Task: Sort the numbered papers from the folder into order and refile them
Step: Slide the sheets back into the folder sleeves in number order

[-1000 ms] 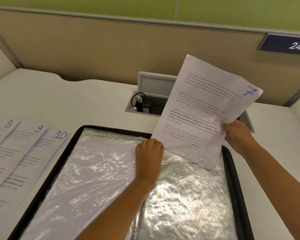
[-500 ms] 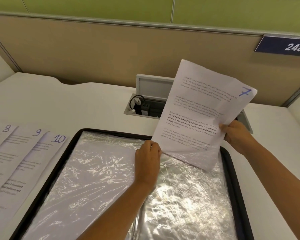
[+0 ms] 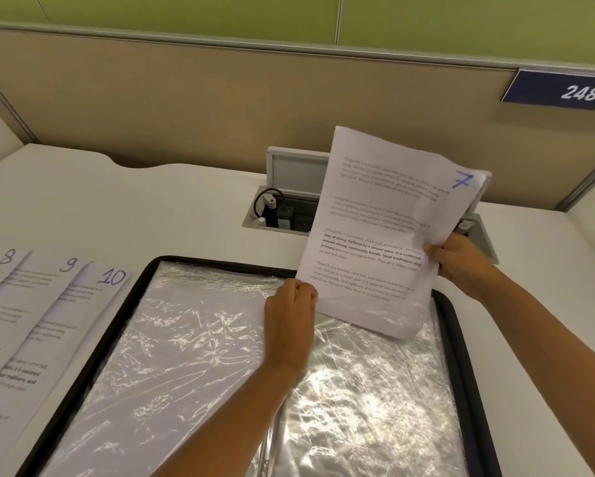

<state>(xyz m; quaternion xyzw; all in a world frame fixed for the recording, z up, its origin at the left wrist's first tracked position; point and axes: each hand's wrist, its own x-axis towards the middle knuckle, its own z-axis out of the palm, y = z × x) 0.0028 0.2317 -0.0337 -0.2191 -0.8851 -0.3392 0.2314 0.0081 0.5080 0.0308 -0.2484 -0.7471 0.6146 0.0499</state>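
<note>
White sheet 7 (image 3: pixel 385 232) held by two hands, three sheets (image 3: pixel 31 325) beside folder (image 3: pixel 461 356).

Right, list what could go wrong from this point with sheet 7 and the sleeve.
1. Sheet 7 is already bent near its top right corner where the right hand grips it; pushing harder could crease it.
2. The left hand pinches the crinkled plastic sleeve at its mouth; if that slips, the paper's lower edge may catch on the plastic.
3. Sheets 8, 9 and 10 lie fanned beside the folder; a forearm could scatter them.
</note>
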